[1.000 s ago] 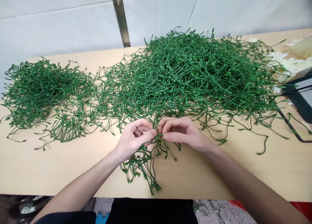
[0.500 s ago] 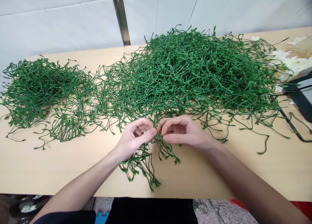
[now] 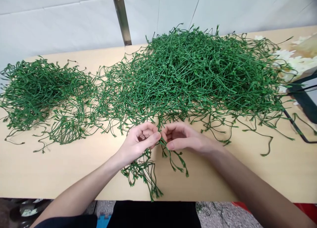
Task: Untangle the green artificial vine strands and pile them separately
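Note:
Near the front middle of the table, my left hand (image 3: 142,140) is closed, thumb and forefinger pinching a few thin green artificial flower stems (image 3: 177,158). My right hand (image 3: 184,137) is just beside it, fingers curled in, its thumb and fingertips on the same stems. Their loose ends hang down below my right thumb. Beneath my left hand lies a small tangled bunch of stems (image 3: 142,171) on the tabletop. Behind both hands rises a large heap of the same stems (image 3: 198,69). My curled fingers partly hide where the stems are gripped.
A smaller heap of stems (image 3: 37,89) lies at the left, joined to the large one by scattered strands. White artificial flowers (image 3: 294,62) and a black-framed object (image 3: 304,95) are at the right edge. A tiled wall (image 3: 61,26) with a metal strip (image 3: 122,18) stands behind the table (image 3: 210,181).
The stems between my hands have spread and now hang further right and lower. My right hand has shifted slightly down; my left hand stays nearly in place, still pinching.

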`<control>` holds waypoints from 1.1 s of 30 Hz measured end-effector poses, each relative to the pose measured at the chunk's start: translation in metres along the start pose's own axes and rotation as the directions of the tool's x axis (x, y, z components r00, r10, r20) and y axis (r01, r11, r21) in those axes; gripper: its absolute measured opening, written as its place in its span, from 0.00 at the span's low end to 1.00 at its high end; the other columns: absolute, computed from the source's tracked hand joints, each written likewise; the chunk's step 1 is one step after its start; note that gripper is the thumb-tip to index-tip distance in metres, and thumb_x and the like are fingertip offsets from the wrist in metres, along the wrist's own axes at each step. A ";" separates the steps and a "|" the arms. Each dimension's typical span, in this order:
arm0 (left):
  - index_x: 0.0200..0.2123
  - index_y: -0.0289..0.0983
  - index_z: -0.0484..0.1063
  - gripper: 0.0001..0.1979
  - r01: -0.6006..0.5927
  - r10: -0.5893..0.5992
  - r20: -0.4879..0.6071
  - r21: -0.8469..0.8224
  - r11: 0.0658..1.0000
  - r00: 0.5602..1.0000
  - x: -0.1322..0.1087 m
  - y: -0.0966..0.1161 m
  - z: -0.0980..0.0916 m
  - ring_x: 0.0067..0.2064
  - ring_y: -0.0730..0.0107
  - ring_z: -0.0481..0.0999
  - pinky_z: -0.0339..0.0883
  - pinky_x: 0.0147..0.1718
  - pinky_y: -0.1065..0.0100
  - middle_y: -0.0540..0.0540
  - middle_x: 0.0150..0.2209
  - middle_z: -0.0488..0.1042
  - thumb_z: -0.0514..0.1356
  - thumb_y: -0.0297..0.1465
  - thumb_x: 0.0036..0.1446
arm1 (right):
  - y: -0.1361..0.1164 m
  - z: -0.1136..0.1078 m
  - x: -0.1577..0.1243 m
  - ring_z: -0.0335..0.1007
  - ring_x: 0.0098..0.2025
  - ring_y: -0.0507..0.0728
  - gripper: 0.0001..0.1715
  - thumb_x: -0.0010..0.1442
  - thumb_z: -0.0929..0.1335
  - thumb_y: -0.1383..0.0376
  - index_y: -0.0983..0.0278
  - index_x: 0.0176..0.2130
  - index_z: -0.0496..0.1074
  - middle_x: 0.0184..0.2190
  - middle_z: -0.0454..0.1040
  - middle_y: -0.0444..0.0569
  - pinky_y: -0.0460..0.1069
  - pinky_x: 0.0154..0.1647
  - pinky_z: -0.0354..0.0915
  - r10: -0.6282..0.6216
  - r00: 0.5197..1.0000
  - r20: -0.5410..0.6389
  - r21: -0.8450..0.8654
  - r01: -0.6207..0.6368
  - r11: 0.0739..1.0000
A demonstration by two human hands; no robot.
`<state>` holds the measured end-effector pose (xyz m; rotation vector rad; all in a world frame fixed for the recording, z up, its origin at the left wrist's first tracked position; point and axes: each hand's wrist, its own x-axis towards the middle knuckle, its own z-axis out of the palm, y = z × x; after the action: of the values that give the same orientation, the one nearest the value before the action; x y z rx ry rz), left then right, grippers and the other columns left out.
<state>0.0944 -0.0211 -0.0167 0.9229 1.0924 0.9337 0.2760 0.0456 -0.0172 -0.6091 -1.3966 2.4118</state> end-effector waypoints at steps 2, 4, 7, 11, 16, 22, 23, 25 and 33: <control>0.29 0.35 0.66 0.20 0.003 -0.002 0.013 -0.015 1.000 1.000 0.000 0.000 -0.001 0.20 0.81 0.55 0.48 0.20 0.74 0.58 0.17 0.59 0.66 0.45 0.53 | 0.000 0.000 0.000 0.57 0.23 0.45 0.08 0.48 0.72 0.70 0.66 0.28 0.68 0.22 0.64 0.37 0.42 0.25 0.56 -0.022 1.000 0.004 -0.015 0.022 1.000; 0.29 0.35 0.66 0.18 0.003 -0.003 0.010 -0.044 0.999 1.000 0.000 -0.001 -0.001 0.20 0.81 0.53 0.47 0.21 0.73 0.58 0.17 0.57 0.66 0.44 0.53 | 0.000 0.001 0.001 0.57 0.24 0.45 0.08 0.50 0.72 0.70 0.66 0.28 0.68 0.22 0.64 0.38 0.42 0.25 0.56 -0.047 0.999 -0.004 -0.026 0.047 0.999; 0.28 0.35 0.68 0.19 0.007 -0.010 -0.038 -0.084 0.996 0.999 0.001 0.000 -0.002 0.21 0.80 0.55 0.48 0.22 0.72 0.57 0.18 0.58 0.68 0.44 0.51 | 0.000 0.000 0.001 0.60 0.24 0.45 0.07 0.53 0.73 0.68 0.66 0.31 0.70 0.23 0.67 0.39 0.42 0.27 0.59 -0.081 0.996 -0.042 -0.057 0.079 0.995; 0.28 0.34 0.69 0.21 -0.017 0.002 -0.138 -0.106 0.994 0.990 0.002 -0.002 -0.003 0.24 0.78 0.61 0.53 0.25 0.72 0.54 0.22 0.64 0.71 0.45 0.45 | 0.001 -0.003 0.001 0.65 0.23 0.46 0.09 0.55 0.74 0.64 0.67 0.33 0.73 0.22 0.70 0.40 0.42 0.26 0.63 -0.082 0.994 -0.072 -0.052 0.078 0.996; 0.29 0.35 0.69 0.19 -0.088 0.067 -0.167 -0.123 0.989 0.984 0.004 -0.009 -0.005 0.25 0.77 0.66 0.63 0.29 0.71 0.53 0.24 0.66 0.70 0.44 0.48 | 0.000 -0.005 -0.002 0.71 0.26 0.50 0.16 0.59 0.72 0.55 0.67 0.32 0.75 0.24 0.76 0.46 0.46 0.29 0.67 -0.037 0.999 -0.031 -0.083 0.034 0.996; 0.31 0.35 0.67 0.17 -0.098 0.072 -0.117 -0.240 0.966 0.990 0.004 -0.006 -0.003 0.24 0.77 0.71 0.64 0.24 0.72 0.53 0.27 0.68 0.69 0.40 0.51 | -0.002 -0.002 -0.002 0.63 0.28 0.49 0.29 0.62 0.67 0.47 0.67 0.23 0.78 0.28 0.70 0.49 0.47 0.29 0.61 -0.197 0.980 -0.023 -0.276 0.183 0.944; 0.32 0.35 0.67 0.17 -0.091 0.063 -0.116 -0.253 0.963 0.991 0.004 -0.004 -0.002 0.23 0.78 0.71 0.62 0.22 0.73 0.53 0.28 0.68 0.69 0.39 0.51 | -0.001 -0.002 -0.002 0.64 0.31 0.50 0.30 0.63 0.67 0.48 0.66 0.22 0.77 0.30 0.70 0.50 0.47 0.31 0.63 -0.233 0.972 -0.044 -0.266 0.213 0.940; 0.31 0.35 0.66 0.16 -0.076 0.045 -0.117 -0.272 0.959 0.992 0.003 -0.001 -0.001 0.21 0.81 0.68 0.59 0.20 0.75 0.52 0.28 0.69 0.69 0.38 0.52 | 0.001 -0.002 -0.001 0.66 0.39 0.54 0.30 0.62 0.68 0.49 0.65 0.17 0.74 0.31 0.70 0.52 0.48 0.36 0.66 -0.298 0.950 -0.098 -0.237 0.268 0.934; 0.29 0.36 0.63 0.20 -0.087 0.053 -0.129 -0.276 0.957 0.990 0.001 0.002 0.001 0.18 0.84 0.63 0.52 0.17 0.78 0.56 0.23 0.65 0.70 0.40 0.50 | 0.001 0.000 0.001 0.66 0.17 0.47 0.16 0.51 0.77 0.59 0.66 0.33 0.72 0.23 0.74 0.43 0.42 0.15 0.61 -0.090 0.959 -0.270 -0.089 0.069 0.994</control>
<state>0.0949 -0.0190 -0.0147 0.6807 1.0002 1.1830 0.2752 0.0452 -0.0178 -0.8521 -1.3738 2.1226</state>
